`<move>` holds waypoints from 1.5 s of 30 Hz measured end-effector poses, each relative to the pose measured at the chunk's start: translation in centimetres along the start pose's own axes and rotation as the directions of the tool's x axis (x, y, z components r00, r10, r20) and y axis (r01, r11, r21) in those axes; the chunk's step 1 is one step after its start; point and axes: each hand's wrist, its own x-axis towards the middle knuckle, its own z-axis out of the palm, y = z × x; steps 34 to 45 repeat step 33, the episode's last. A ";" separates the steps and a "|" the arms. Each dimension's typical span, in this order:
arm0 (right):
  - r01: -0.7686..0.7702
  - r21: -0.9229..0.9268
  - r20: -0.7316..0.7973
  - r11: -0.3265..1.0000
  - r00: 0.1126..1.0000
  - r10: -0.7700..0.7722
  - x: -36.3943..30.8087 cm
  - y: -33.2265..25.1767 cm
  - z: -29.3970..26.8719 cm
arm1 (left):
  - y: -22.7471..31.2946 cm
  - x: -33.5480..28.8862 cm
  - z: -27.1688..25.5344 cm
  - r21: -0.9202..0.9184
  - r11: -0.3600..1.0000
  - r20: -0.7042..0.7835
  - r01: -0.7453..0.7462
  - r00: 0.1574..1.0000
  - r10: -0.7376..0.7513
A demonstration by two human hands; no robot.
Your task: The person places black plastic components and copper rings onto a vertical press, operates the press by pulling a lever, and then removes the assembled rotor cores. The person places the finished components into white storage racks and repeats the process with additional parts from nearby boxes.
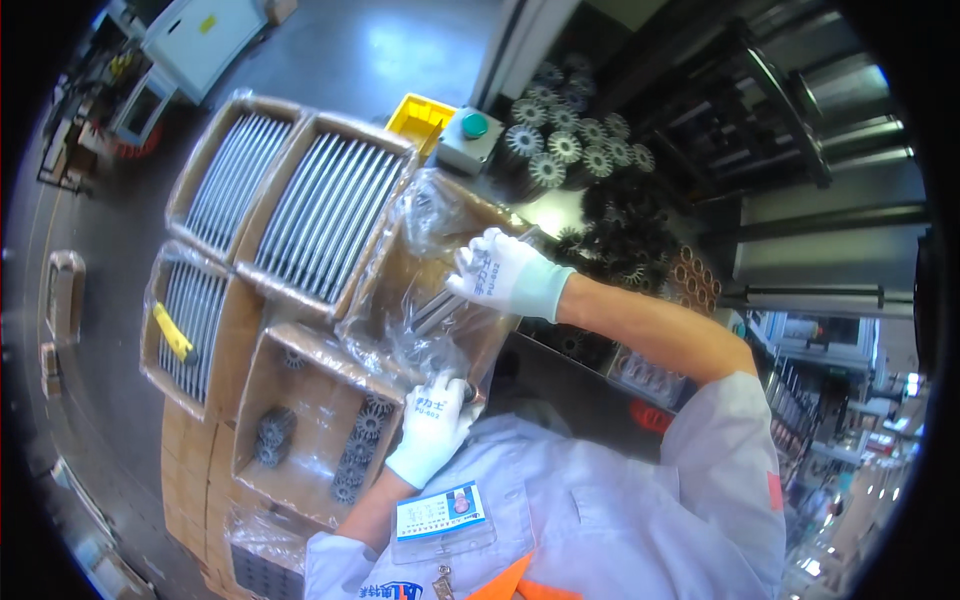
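Both hands wear white gloves. My right hand (505, 275) is over an open carton lined with clear plastic (385, 290), its fingers curled downward beside a few metal rods (435, 312) inside. What those fingers hold is hidden beneath the glove. My left hand (432, 425) is at the near end of the same carton, by the crumpled plastic liner (430, 355). Its fingers are drawn together at a small dark piece that I cannot make out. Left of that hand, an open carton (300, 435) contains dark toothed discs (362, 440) in stacks.
Cartons of metal rods (320, 220) stand at the left, one with a yellow-handled tool (173, 335) on top. Beyond are a yellow bin (420, 120) and a box with a green button (474, 125). Toothed discs (565, 148) and copper-coloured rings (695, 280) stand at the right beside machinery.
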 end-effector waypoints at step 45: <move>-0.283 0.834 -0.142 0.473 0.720 0.680 -15.9 -5.2 3.2 | 9.0 6.2 0.4 -0.803 0.503 0.278 0.320 0.948 -0.159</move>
